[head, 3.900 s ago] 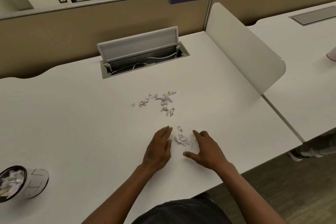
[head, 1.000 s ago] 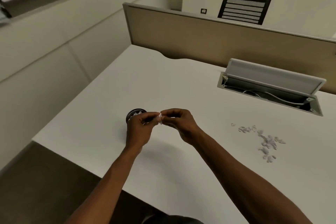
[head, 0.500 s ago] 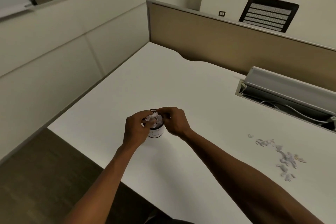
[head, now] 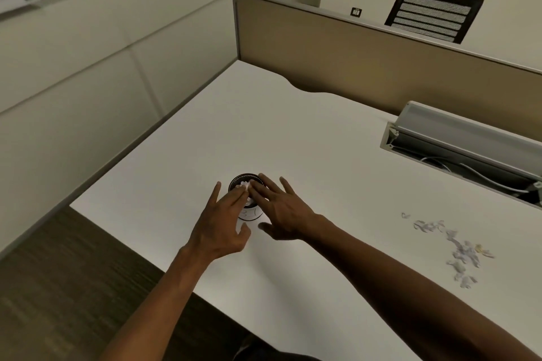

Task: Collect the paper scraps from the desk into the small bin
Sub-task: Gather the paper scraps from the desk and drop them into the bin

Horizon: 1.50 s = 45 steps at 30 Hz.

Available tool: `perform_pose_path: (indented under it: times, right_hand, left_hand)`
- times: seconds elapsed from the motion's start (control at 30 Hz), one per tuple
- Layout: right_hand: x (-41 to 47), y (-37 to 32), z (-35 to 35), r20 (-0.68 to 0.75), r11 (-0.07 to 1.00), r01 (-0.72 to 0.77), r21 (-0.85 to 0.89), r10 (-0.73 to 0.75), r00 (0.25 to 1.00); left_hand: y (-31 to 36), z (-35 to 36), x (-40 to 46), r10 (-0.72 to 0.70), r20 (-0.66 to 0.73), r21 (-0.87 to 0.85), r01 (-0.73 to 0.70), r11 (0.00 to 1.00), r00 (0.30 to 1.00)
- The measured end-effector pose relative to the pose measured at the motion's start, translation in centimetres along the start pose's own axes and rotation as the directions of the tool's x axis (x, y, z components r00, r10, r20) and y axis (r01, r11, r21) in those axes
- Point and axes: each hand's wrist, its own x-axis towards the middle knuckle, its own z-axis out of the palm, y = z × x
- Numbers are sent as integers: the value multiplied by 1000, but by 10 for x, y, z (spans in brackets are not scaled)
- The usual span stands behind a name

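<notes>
A small white bin (head: 250,214) with a dark rim stands near the left end of the white desk (head: 308,141), with white paper scraps showing in its mouth. My left hand (head: 224,220) and my right hand (head: 281,208) hover over it, fingers spread flat, fingertips meeting above the scraps at the rim. Neither hand holds anything. A loose scatter of paper scraps (head: 457,246) lies on the desk far to the right of the bin.
An open cable tray (head: 457,143) with wires is sunk into the desk at the back right. A tan partition (head: 366,67) runs along the far edge. The desk's left and near edges drop to dark carpet (head: 73,287).
Both hands carried pinched scraps from the desk's middle over to the bin. Since half a second ago their fingers have spread open above the bin's mouth, and the scraps are in it.
</notes>
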Motion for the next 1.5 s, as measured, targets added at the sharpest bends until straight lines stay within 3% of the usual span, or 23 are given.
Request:
perform_pose_path:
  times: [0.3, 0.37, 0.47, 0.57, 0.67, 0.73, 0.83, 0.97, 1.1, 1.23, 1.37, 1.5]
  right_hand:
    - [8, -6, 0, 64, 998, -63, 16, 62, 996]
    - [7, -7, -5, 21, 995, -56, 78, 55, 998]
    - [-5, -3, -9, -162, 980, -31, 197, 64, 985]
    - [-37, 4, -3, -292, 924, -88, 372, 206, 934]
    - [-84, 13, 15, -250, 831, -242, 501, 407, 879]
    - [-120, 20, 31, -197, 762, -356, 541, 526, 827]
    - [-175, 31, 50, -127, 651, -499, 572, 671, 730]
    - [-245, 49, 66, -70, 487, -657, 575, 830, 554]
    - [-302, 67, 73, -47, 330, -755, 567, 928, 370]
    - [-345, 89, 75, -14, 198, -833, 517, 975, 223]
    - [-367, 108, 72, 60, 161, -871, 465, 975, 212]
    - [-370, 111, 71, 121, 266, -895, 358, 937, 327]
  left_hand:
    - [6, -3, 9, 19, 50, 121, -25, 992, 999]
    - [9, -6, 12, 15, 18, 80, -17, 997, 1000]
    - [14, -11, 13, -27, -32, 10, 28, 1000, 999]
    - [24, -11, 9, -79, -155, -45, 73, 996, 985]
    - [53, -1, 3, -90, -288, -160, 45, 986, 953]
    - [82, 14, 0, -48, -268, -227, -14, 974, 962]
    - [123, 45, -2, 62, -126, -272, -95, 958, 990]
    - [163, 91, 4, 181, 33, -268, -166, 949, 983]
    - [197, 127, 24, 310, 111, -223, -280, 934, 944]
    - [224, 153, 43, 349, 219, -116, -331, 936, 911]
    - [231, 169, 42, 317, 282, -54, -315, 948, 905]
    - [230, 173, 40, 325, 270, -61, -321, 945, 906]
